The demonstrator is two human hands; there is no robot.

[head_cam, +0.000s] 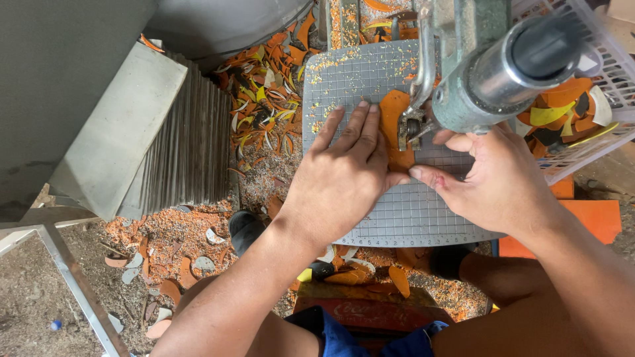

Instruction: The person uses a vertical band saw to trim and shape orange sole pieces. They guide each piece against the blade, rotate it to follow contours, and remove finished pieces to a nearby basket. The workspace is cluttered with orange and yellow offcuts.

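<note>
Where the orange piece [395,132] lies on the grid mat [410,211], left hand [340,182] flat, open beside it; right hand [493,182] pinching its edge

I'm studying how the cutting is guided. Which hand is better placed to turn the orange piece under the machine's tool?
Probably the left hand: its fingers lie flat on the orange piece. The right hand sits beside the tool, only its thumb touching the piece's edge.

Soft, even daylight is filling the frame, brightest on the pale block [119,129] at left. Shadows are lying faint beneath the forearms. The metal cylinder [522,66] at upper right is looming large and slightly out of focus, catching a mild sheen. Straight edges are bowing near the corners.
</note>
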